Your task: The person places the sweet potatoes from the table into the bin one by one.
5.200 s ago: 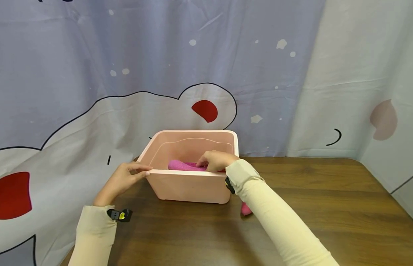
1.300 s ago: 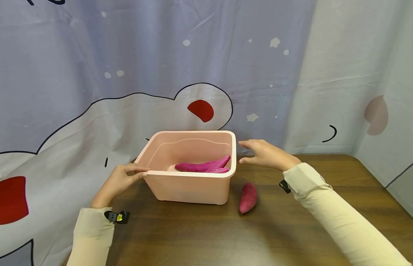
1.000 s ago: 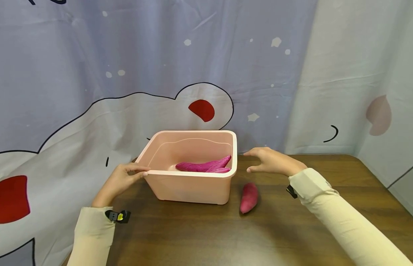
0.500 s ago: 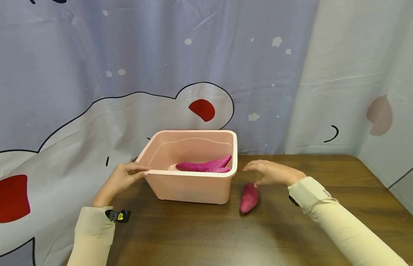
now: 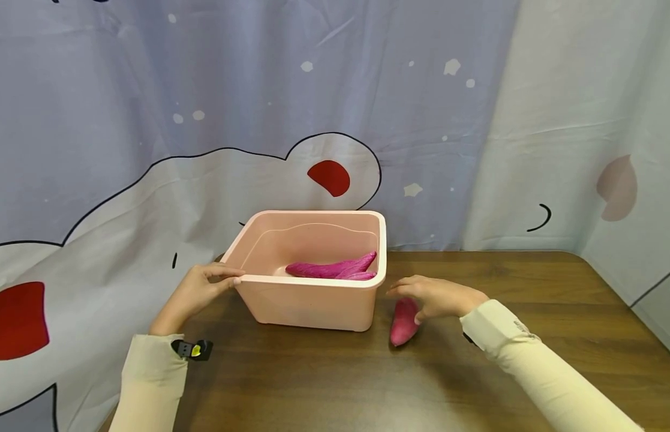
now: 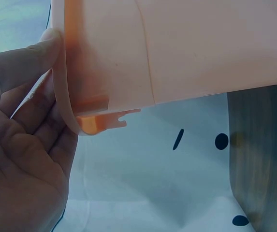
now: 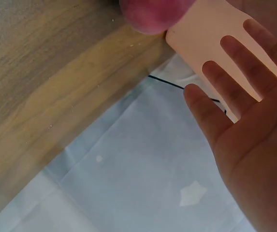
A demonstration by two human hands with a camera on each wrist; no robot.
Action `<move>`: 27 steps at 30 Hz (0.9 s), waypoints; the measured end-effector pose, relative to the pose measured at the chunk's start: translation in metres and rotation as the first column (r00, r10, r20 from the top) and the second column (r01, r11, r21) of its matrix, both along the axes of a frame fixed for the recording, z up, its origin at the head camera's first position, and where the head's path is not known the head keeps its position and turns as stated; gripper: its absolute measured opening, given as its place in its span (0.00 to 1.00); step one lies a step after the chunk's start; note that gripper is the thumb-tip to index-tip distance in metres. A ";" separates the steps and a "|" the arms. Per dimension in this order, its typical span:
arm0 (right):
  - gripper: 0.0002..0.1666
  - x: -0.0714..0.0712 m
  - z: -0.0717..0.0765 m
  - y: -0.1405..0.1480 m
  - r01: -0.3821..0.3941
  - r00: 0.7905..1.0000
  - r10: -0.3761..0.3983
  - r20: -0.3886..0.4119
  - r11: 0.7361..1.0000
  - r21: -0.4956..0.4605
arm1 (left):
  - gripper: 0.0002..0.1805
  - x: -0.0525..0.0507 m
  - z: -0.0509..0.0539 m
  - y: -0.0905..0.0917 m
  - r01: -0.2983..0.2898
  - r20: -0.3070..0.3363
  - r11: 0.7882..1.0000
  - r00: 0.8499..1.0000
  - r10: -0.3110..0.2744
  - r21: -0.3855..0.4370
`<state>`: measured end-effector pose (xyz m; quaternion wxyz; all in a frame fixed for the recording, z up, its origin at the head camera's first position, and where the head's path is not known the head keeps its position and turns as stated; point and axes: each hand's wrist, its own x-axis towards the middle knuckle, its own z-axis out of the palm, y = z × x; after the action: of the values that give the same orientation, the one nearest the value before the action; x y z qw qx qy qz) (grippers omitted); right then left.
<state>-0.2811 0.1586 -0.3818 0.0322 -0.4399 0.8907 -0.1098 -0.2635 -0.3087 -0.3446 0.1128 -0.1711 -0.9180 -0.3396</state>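
Observation:
A pink plastic bin stands on the table, with magenta sweet potatoes lying along its near inner side. My left hand pinches the near left corner of its rim; in the left wrist view the thumb lies on one side of the rim and the fingers behind it. Right of the bin, a single sweet potato lies on the wood. Over its far end hovers my right hand, fingers extended and thumb beside it. The right wrist view shows those fingers spread, with nothing in them, near the sweet potato.
The brown wooden table extends to the right and toward me. Behind it hangs a patterned curtain, close to the bin's back. Dark wrist devices are strapped over the sleeves.
My right hand was inside the bin on a sweet potato; it then came out to the right and has lowered over the sweet potato on the table. The left hand stays at the rim.

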 end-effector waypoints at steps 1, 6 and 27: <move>0.39 0.001 -0.001 -0.001 -0.001 1.000 0.001 0.001 1.000 0.002 | 0.12 0.000 0.000 0.000 0.004 0.002 1.000 1.000 -0.004 0.002; 0.42 0.004 -0.006 -0.003 -0.001 1.000 0.001 0.002 1.000 0.016 | 0.12 0.000 0.000 0.000 0.008 0.004 1.000 1.000 -0.008 0.002; 0.41 0.003 -0.026 -0.007 -0.009 1.000 0.009 -0.008 0.996 0.086 | 0.12 0.001 0.002 0.001 -0.006 0.008 1.000 1.000 0.006 0.003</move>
<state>-0.2779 0.1519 -0.4074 0.0480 -0.4425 0.8928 -0.0696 -0.2625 -0.3082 -0.3424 0.1103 -0.1665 -0.9184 -0.3415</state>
